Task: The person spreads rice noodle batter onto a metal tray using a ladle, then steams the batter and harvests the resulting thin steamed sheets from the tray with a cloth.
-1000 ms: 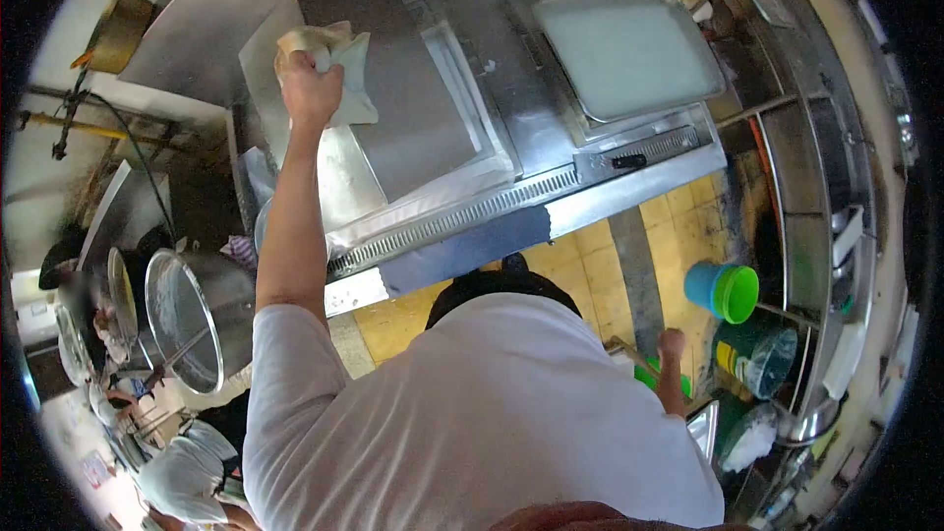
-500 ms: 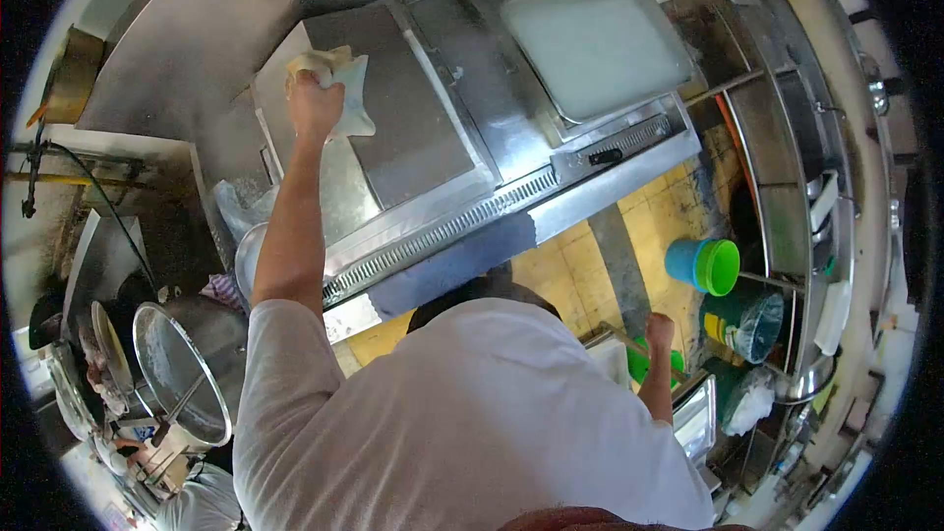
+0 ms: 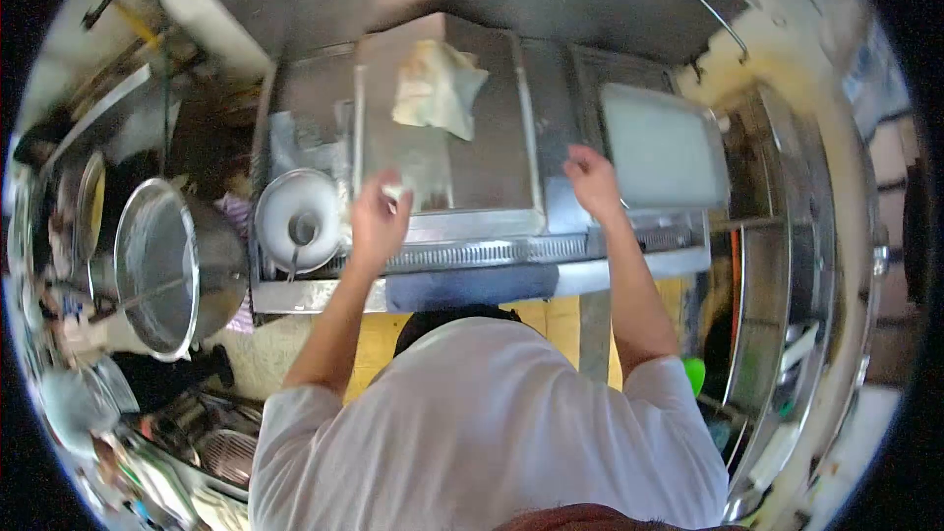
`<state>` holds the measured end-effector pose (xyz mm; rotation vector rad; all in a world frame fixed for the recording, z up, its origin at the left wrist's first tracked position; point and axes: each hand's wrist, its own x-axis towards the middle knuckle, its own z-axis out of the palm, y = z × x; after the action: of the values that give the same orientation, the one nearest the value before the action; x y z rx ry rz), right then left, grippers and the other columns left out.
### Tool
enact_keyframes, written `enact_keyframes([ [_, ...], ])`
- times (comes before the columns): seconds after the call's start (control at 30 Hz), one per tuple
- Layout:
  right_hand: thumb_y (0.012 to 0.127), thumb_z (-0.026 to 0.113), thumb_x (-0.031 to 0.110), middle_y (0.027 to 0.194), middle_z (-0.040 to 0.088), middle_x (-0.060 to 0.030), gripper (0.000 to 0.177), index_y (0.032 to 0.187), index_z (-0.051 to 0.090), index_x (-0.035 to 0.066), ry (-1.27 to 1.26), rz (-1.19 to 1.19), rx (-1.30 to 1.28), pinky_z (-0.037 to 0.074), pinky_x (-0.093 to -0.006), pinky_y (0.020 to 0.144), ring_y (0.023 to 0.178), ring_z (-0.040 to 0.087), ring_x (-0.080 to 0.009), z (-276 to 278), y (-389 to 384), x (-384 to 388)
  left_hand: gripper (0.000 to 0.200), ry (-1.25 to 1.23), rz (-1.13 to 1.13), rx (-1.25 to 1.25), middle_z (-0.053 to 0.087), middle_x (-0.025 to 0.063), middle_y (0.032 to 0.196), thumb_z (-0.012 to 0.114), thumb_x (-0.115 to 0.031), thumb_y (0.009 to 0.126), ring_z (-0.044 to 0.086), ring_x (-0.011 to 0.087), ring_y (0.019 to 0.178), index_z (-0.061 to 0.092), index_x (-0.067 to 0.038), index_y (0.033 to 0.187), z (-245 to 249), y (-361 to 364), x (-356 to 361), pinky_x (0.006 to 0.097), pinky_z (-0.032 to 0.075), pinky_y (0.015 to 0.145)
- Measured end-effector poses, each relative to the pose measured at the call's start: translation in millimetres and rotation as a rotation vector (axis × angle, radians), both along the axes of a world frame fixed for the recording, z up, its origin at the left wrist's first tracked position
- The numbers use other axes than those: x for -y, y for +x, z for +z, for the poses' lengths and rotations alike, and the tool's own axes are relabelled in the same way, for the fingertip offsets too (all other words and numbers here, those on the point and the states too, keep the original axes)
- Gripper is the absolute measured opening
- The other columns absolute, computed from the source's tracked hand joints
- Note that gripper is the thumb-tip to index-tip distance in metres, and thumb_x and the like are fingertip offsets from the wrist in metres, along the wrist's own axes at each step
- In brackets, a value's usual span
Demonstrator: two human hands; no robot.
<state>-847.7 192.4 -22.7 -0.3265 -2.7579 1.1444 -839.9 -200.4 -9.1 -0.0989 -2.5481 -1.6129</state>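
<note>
A crumpled pale cloth lies on the flat steel cover of the counter, with neither hand touching it. My left hand hovers near the front left of that cover, blurred, its thumb and fingers apart. To its left stands a white bowl with a small round metal piece inside, perhaps a ladle. My right hand is over the steel strip between the cover and a tray of whitish content. Its fingers are loosely bent and apart, and no object shows in them.
A slotted vent runs along the counter's front edge, with a dark bluish cloth hanging below. On the left stands a large metal pot. Steel shelving lines the right side, and a green container is partly visible.
My left hand has let go of the cloth and drawn back toward the counter's front. My right hand has come up from low on the right to over the counter. The view has turned.
</note>
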Motion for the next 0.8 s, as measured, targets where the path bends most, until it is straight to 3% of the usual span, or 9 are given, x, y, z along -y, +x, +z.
enact_keyframes([
  [0.07,0.09,0.067,0.024,0.116,0.07,-0.0208,0.043,0.125,0.063,0.0,-0.09,0.166,-0.022,0.053,-0.0394,0.093,0.105,0.069,-0.0332,36.4,-62.6,55.7,0.036,-0.046,0.075,0.095,0.07,0.0111,0.098,0.073,-0.009,0.085,0.06,0.016,0.06,0.063,-0.003,0.118,-31.2,60.2,31.4,0.0318,0.049,0.056],
  [0.13,0.09,0.068,0.03,0.115,0.07,-0.023,0.048,0.126,0.062,-0.001,-0.121,0.275,-0.058,0.052,-0.0412,0.094,0.106,0.068,-0.0354,38.8,-124.4,100.2,0.032,-0.013,0.18,0.154,0.071,0.0114,0.098,0.072,-0.007,0.086,0.061,0.0167,0.061,0.064,-0.002,0.117,-40.5,114.8,54.8,0.0328,0.051,0.058],
  [0.2,0.088,0.069,0.04,0.117,0.068,-0.0252,0.055,0.125,0.063,-0.001,0.054,0.244,-0.02,0.051,-0.0443,0.096,0.108,0.067,-0.0395,49.1,-168.4,150.5,0.032,0.023,0.274,0.224,0.071,0.0116,0.098,0.071,-0.007,0.086,0.062,0.017,0.061,0.064,-0.002,0.117,-51.3,162.9,76.7,0.0332,0.052,0.059],
  [0.33,0.088,0.067,0.037,0.124,0.065,-0.0262,0.058,0.127,0.059,-0.005,0.157,0.278,0.106,0.053,-0.0434,0.092,0.103,0.069,-0.0418,33.6,-222.6,206.3,0.024,0.015,0.52,0.336,0.072,0.0122,0.096,0.07,-0.008,0.087,0.063,0.0176,0.062,0.067,-0.002,0.11,-62.8,208.2,104.1,0.0334,0.052,0.06],
  [0.5,0.093,0.052,0.023,0.123,0.059,-0.0374,0.049,0.131,0.05,-0.008,0.627,0.334,0.061,0.05,-0.0493,0.095,0.113,0.061,-0.0483,-54.8,-268.5,176.0,0.02,-0.019,0.665,0.354,0.071,0.0081,0.083,0.067,-0.012,0.092,0.06,0.0141,0.061,0.068,-0.002,0.109,-61.4,201.6,119.2,0.032,0.05,0.058],
  [0.53,0.093,0.052,0.023,0.123,0.059,-0.0374,0.049,0.131,0.05,-0.008,0.631,0.346,0.059,0.05,-0.0493,0.095,0.113,0.061,-0.0483,-36.6,-257.3,189.5,0.02,-0.014,0.676,0.357,0.071,0.0081,0.083,0.067,-0.012,0.092,0.06,0.0141,0.061,0.068,-0.002,0.109,-55.8,194.0,121.2,0.032,0.05,0.058],
  [0.6,0.09,0.053,0.019,0.115,0.064,-0.0351,0.045,0.127,0.047,-0.006,0.478,0.151,0.05,0.05,-0.0535,0.096,0.11,0.062,-0.049,2.3,-227.3,212.1,0.017,0.07,0.686,0.356,0.071,0.0126,0.088,0.069,-0.008,0.089,0.062,0.0175,0.06,0.069,-0.001,0.105,-47.4,179.5,126.5,0.033,0.05,0.057],
  [0.73,0.09,0.055,0.017,0.115,0.063,-0.0351,0.043,0.124,0.046,-0.009,0.445,0.133,0.121,0.049,-0.053,0.097,0.11,0.062,-0.0487,20.2,-214.0,227.2,0.017,0.042,0.646,0.212,0.071,0.0124,0.089,0.069,-0.006,0.089,0.062,0.0171,0.059,0.069,-0.001,0.105,-55.9,157.1,135.3,0.0326,0.05,0.057],
  [0.8,0.092,0.051,0.02,0.123,0.059,-0.0374,0.047,0.129,0.043,-0.008,0.452,0.193,0.202,0.047,-0.0519,0.099,0.116,0.059,-0.0481,24.5,-216.4,227.0,0.019,-0.011,0.624,0.19,0.07,0.0121,0.089,0.069,-0.006,0.088,0.062,0.0169,0.061,0.068,-0.001,0.106,-53.4,143.9,134.3,0.0331,0.051,0.058],
])
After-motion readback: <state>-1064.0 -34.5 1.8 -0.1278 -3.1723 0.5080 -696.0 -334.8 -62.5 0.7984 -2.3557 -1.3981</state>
